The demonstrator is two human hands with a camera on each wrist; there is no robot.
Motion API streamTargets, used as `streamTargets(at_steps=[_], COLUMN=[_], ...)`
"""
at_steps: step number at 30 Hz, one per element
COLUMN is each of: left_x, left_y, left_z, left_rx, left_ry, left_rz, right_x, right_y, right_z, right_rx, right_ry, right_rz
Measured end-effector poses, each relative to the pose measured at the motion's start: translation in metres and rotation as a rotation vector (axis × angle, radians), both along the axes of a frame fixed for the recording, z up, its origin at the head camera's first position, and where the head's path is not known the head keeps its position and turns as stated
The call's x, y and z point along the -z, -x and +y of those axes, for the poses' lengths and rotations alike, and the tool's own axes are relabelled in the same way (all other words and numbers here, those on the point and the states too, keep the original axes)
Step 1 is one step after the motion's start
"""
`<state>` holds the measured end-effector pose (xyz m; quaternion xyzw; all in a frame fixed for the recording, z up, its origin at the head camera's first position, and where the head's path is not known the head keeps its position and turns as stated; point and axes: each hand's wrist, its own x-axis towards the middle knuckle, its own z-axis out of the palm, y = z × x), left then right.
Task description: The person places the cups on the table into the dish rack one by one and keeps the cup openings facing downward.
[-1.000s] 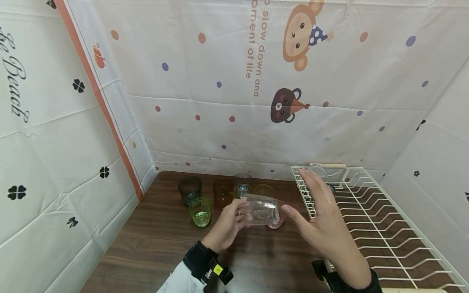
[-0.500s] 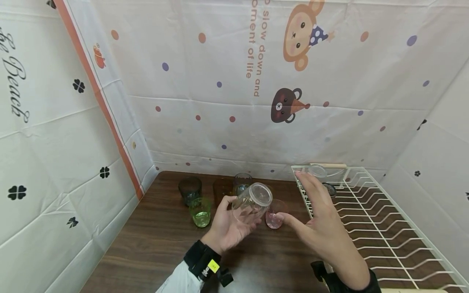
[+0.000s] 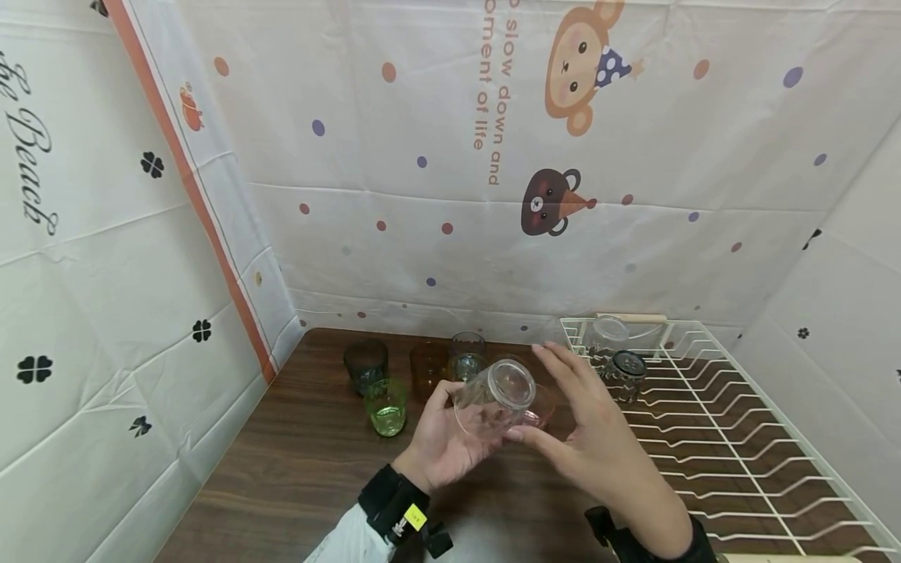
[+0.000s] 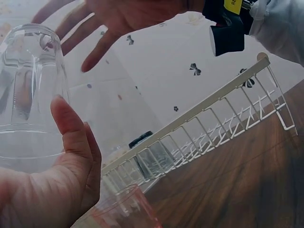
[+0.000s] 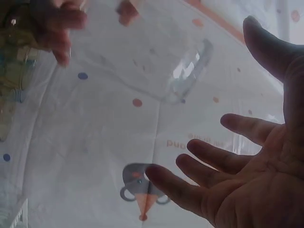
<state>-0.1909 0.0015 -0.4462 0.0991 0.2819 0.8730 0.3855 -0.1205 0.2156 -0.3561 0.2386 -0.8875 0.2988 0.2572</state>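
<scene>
My left hand [image 3: 443,446] grips a clear drinking glass [image 3: 493,399] near its rim, above the table. The glass is tilted, with its base up and to the right; in the left wrist view it appears bottom up, my thumb along its side. Beside the base, my right hand [image 3: 587,426] has its fingers spread and relaxed. Its thumb tip overlaps the glass's edge in the head view. In the right wrist view, the right palm faces the glass with nothing in it. A pink glass [image 3: 543,408] stands behind, partly hidden by the held glass.
On the brown table [image 3: 281,485] stand a green glass [image 3: 385,410], a dark glass [image 3: 366,363], an amber glass [image 3: 425,371] and a bluish glass [image 3: 468,356]. A white wire rack [image 3: 746,465] at right holds a clear glass [image 3: 607,335] and a dark-based glass [image 3: 625,379] upside down.
My left hand has turned the clear glass from lying sideways to base up. My right hand has moved left, closer to the glass, uncovering the dark-based glass on the rack.
</scene>
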Motion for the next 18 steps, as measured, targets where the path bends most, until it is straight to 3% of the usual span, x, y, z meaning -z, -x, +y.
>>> streamTargets(at_steps=[7,18], left_x=[-0.001,-0.003], left_y=[-0.005,-0.012], left_z=[0.004,0.009], left_rx=[0.04,0.033], left_ry=[-0.058,0.019], left_rz=[0.018,0.002], right_x=[0.006,0.009], right_y=[-0.001,-0.001], right_z=[-0.01,-0.016], right_rx=[-0.05,-0.071], right_ry=[-0.043,-0.064], right_rz=[0.001,-0.003])
